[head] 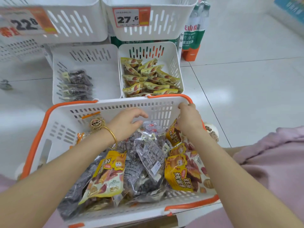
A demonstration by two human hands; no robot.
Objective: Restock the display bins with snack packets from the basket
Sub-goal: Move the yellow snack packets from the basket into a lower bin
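Gripping the far right corner of the basket (pixel 115 109) with my right hand (pixel 189 120), fingers curled over its white rim beside the orange handle (pixel 187 98), I hold my left hand (pixel 126 125) just above the snack packets (pixel 148 155) heaped inside, fingers loosely apart and clamped on nothing. Beyond the basket's far wall stand two lower display bins: the left bin (pixel 92 63) holds a few dark packets (pixel 78 84), too blurred to read, and the right bin (pixel 175 66) holds yellow packets (pixel 148 76), the nearest partly hidden behind the basket rim. Two upper bins (pixel 158 30) are cut off at the top, and the left price tag (pixel 28 22) is smeared.
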